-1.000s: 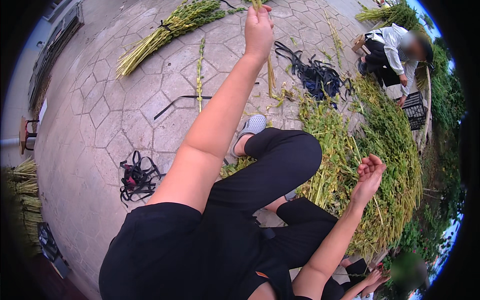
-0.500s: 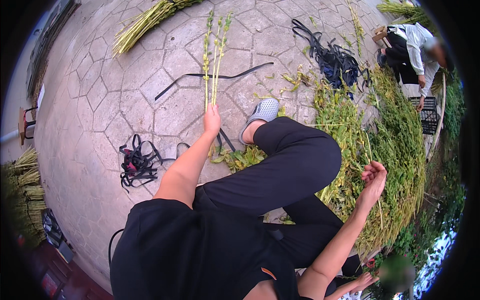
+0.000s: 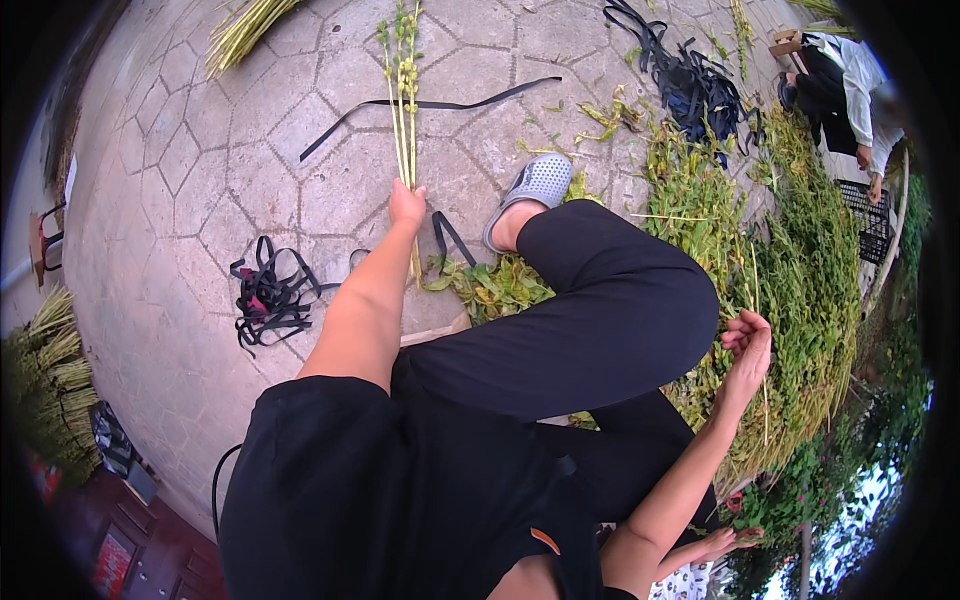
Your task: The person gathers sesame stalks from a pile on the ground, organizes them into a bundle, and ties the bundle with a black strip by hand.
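Note:
My left hand (image 3: 407,203) is closed round the lower part of a few long, pale stalks (image 3: 402,130). Green pods cluster toward their upper ends, which point away from me over the paving. Beneath the stalks lies a flat black strap (image 3: 470,103). My right hand (image 3: 747,350) is by my bent knee, its fingers curled. A thin, bare stalk (image 3: 766,415) runs through it and shows above and below the hand. Under it spreads a large heap of leafy cut plants (image 3: 805,290).
Tangled black straps (image 3: 268,300) lie on the left, and a bigger pile of straps (image 3: 700,90) lies far right. Stalk bundles (image 3: 245,35) rest at the far left. A co-worker (image 3: 850,90) bends by a black crate (image 3: 865,220). Another person's hand (image 3: 725,543) shows lower right.
The view has shifted, so the ground appears higher in the picture. My left hand has come slightly left with the stalks, whose tops are drawn closer together. My right hand has hardly moved.

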`<state>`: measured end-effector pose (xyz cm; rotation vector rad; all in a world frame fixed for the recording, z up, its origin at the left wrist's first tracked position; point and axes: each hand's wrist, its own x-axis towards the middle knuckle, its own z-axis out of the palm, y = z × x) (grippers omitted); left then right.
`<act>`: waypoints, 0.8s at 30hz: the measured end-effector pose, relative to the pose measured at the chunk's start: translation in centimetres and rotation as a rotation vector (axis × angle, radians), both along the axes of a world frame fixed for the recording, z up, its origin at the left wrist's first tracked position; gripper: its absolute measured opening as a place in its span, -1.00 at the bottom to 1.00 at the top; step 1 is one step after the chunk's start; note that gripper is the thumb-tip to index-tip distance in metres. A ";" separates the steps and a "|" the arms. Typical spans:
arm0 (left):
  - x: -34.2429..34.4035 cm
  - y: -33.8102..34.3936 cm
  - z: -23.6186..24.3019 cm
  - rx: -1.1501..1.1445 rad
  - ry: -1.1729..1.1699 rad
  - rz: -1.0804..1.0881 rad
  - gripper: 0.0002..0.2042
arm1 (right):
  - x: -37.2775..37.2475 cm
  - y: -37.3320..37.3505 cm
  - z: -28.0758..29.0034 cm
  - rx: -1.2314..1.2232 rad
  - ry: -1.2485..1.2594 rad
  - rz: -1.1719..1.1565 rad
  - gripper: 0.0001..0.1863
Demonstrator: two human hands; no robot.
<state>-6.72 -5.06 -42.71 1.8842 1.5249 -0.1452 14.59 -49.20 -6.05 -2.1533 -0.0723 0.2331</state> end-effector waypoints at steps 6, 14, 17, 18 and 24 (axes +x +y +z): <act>-1.8 1.6 -0.4 -0.038 0.155 -0.067 -0.62 | 0.5 0.7 -0.5 -0.018 0.099 0.094 -0.54; -4.3 3.6 -2.9 -0.060 -0.065 -0.177 -0.67 | 0.5 1.5 -0.2 -0.050 0.099 0.189 -0.58; -4.1 4.2 -2.5 -0.098 -0.021 -0.168 -0.65 | 0.2 1.6 -0.2 -0.051 0.100 0.192 -0.59; -4.8 3.8 -2.1 -0.062 0.033 -0.168 -0.66 | -0.3 1.7 -0.1 -0.052 0.105 0.189 -0.60; -3.1 3.7 0.8 0.077 0.266 -0.075 -0.57 | -0.1 1.0 2.3 0.068 0.034 0.053 -0.63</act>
